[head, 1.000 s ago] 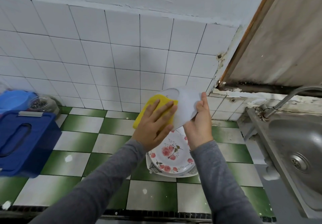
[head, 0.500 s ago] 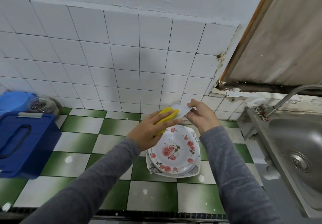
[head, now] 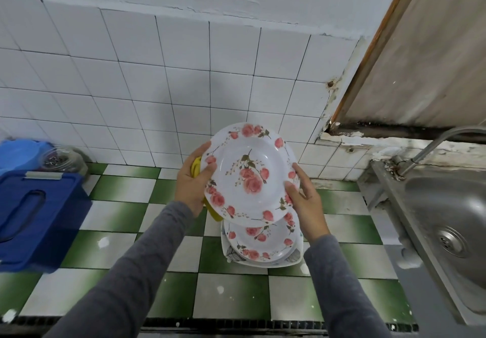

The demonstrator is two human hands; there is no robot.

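Held plate point(head: 249, 174) hides most of yellow sponge point(head: 195, 169)

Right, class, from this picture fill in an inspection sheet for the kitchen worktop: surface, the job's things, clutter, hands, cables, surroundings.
Surface: green-and-white tiled counter, dotted with white specks.
Job's things: held plate, rose-printed, tilted in the air above the plate stack; yellow sponge behind its left rim.
Clutter: blue box and glass jar at the far left.
Hands: left hand grips the held plate's rim together with the yellow sponge; right hand pinches the opposite rim.
Cables: nothing seen.
Surroundings: white tiled wall behind; steel sink and tap on the right.
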